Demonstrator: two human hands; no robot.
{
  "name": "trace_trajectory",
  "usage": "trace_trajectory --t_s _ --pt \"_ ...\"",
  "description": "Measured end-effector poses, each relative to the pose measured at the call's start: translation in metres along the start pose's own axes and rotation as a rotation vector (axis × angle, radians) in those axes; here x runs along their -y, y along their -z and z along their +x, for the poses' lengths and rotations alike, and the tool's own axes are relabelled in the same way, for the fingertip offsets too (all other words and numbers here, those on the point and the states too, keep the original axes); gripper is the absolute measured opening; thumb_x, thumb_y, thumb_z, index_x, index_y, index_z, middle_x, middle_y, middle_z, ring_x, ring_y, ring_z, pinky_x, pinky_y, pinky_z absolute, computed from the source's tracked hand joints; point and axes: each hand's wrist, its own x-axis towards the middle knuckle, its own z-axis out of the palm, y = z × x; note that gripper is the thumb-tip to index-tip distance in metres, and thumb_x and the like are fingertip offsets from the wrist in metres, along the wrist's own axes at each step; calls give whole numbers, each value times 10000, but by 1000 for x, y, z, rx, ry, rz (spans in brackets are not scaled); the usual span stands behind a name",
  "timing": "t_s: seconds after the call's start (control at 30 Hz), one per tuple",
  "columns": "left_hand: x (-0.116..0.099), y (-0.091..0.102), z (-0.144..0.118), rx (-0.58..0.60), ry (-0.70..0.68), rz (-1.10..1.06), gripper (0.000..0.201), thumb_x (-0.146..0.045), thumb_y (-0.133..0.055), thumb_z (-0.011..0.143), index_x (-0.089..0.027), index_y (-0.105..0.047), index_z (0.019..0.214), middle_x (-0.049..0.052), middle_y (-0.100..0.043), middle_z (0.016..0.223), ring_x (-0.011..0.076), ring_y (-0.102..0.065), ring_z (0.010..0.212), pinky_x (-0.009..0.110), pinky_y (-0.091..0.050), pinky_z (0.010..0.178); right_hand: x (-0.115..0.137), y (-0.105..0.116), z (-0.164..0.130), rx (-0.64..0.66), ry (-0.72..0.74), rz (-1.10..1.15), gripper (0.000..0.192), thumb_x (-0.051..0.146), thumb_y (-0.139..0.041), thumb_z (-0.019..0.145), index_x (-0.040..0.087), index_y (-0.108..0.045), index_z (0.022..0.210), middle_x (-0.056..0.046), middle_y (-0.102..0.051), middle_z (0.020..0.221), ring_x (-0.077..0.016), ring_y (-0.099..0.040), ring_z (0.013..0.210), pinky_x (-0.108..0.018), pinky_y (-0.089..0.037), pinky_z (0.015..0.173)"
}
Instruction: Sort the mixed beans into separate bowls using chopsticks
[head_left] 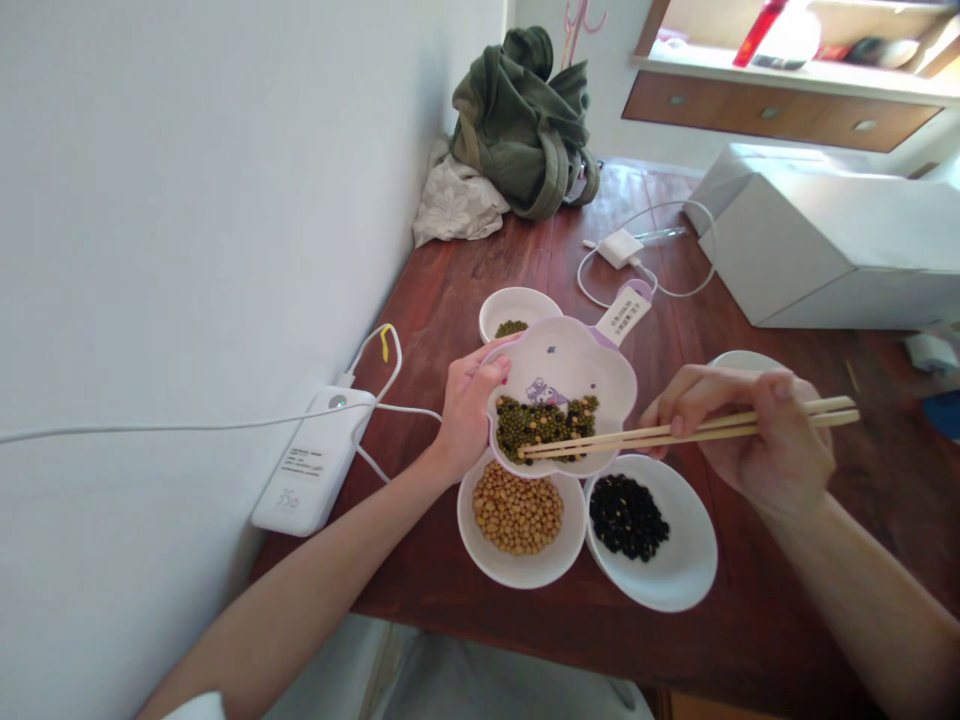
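My left hand [471, 408] grips the rim of a flower-shaped, purple-edged bowl [574, 355] with a short handle, tilted toward me. Mixed green, black and tan beans [544, 430] have gathered along its lower side. Wooden chopsticks [705, 428] are held in my right hand [750, 425], their tips among those beans. Below the flower-shaped bowl stand a white bowl of tan soybeans [517, 510] and a white bowl of black beans [628, 517]. Behind it, partly covered, is a white bowl with green beans [511, 327]. Another white bowl [746, 360] is mostly hidden behind my right hand.
A white power bank [315, 460] with cables lies at the left by the wall. Farther back are a green bag [521, 125], a patterned cloth [457, 200] and a white charger [620, 248] with its cable. A large white box [840, 240] occupies the back right.
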Motion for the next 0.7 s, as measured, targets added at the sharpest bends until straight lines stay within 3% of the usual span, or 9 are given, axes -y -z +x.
trace_trajectory --t_s 0.57,0.7 --pt "-2 0 0 10 -7 -1 297 -380 -672 860 -177 -847 987 55 -771 850 189 -652 775 270 -511 700 -13 2 4 -80 -71 52 580 459 -403 1078 162 -814 797 -111 -668 729 -242 -723 694 -355 -599 565" --pt "-2 -1 0 -6 -10 27 309 -390 -666 862 -178 -847 995 59 -779 880 207 -666 792 293 -529 719 -12 2 3 -21 -14 99 578 444 -383 1084 159 -819 834 -112 -677 744 -241 -733 684 -349 -604 540"
